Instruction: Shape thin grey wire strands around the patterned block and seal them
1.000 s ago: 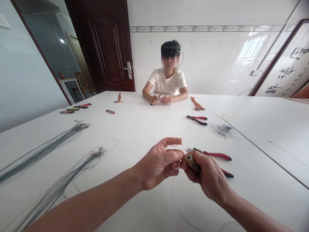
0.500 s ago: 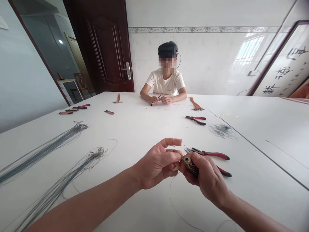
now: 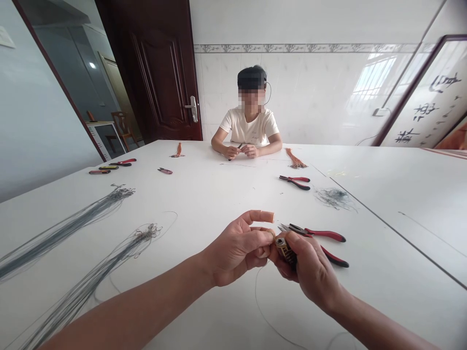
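Note:
My left hand (image 3: 241, 248) has thumb and fingers pinched on a thin grey line (image 3: 256, 291), its index finger stretched out with a band near the tip. That line hangs below the hands and curves down over the table. Wrapped in my right hand (image 3: 312, 262) is a small dark, gold-patterned device (image 3: 285, 253) with a round hole in its pale square end. This end nearly meets the left fingertips; whatever lies between them is too small to make out. Just beyond the right hand lie pliers (image 3: 324, 234) with red and black handles, partly hidden by it.
Two bundles of grey looped line (image 3: 120, 192) (image 3: 146, 233) lie on the left of the white table (image 3: 204, 194). A loose tangle (image 3: 333, 197) and more pliers (image 3: 295, 182) are at right. Small snips (image 3: 165, 170) lie farther back. Opposite sits a person (image 3: 250, 126), hands on the table.
Both hands keep nearly the same pose and hold. The whole view has shifted very slightly; the device in my right hand appears a little farther left.

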Action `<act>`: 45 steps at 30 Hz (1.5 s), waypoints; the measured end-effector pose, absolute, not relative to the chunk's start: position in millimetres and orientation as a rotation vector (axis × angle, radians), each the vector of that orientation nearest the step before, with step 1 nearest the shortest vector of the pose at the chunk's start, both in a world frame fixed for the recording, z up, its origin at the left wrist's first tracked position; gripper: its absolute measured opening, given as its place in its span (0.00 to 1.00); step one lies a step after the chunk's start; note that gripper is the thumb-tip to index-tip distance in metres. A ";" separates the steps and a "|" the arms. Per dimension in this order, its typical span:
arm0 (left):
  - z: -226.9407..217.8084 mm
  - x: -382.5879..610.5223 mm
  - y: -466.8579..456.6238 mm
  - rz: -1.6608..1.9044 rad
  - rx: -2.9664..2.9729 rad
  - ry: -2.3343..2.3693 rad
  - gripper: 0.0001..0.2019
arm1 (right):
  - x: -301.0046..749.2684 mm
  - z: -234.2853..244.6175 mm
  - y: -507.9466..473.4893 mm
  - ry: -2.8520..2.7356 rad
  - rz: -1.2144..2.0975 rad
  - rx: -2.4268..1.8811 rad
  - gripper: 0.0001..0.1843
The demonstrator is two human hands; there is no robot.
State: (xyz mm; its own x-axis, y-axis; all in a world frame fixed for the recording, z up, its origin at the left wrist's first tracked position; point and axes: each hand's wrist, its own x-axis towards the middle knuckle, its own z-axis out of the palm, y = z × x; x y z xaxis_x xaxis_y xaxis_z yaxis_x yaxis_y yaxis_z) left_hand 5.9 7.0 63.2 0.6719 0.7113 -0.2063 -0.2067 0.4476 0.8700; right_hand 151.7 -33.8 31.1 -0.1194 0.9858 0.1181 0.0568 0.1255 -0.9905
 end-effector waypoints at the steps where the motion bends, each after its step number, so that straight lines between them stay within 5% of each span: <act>1: 62.9 5.8 7.0 0.615 0.945 0.613 0.14 | 151.6 31.2 -34.0 -1.391 1.173 -1.106 0.24; 28: 61.5 5.0 7.0 0.651 0.930 0.601 0.15 | 151.5 20.5 -29.0 -1.261 1.309 -0.994 0.28; 36: 66.0 3.3 8.1 0.773 1.096 0.642 0.15 | 161.5 37.0 -27.5 -1.281 1.124 -0.994 0.03; 45: 54.8 5.3 8.0 0.792 1.236 0.671 0.16 | 151.9 36.5 -27.8 -1.186 1.075 -1.108 0.11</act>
State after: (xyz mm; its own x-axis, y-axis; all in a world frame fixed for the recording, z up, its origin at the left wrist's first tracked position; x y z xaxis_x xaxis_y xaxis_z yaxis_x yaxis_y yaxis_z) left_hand 5.3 8.0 54.8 0.5690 0.8220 -0.0233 -0.1580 0.1370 0.9779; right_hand 151.9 -27.8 36.5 0.0758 0.9877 0.1369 -0.0399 0.1402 -0.9893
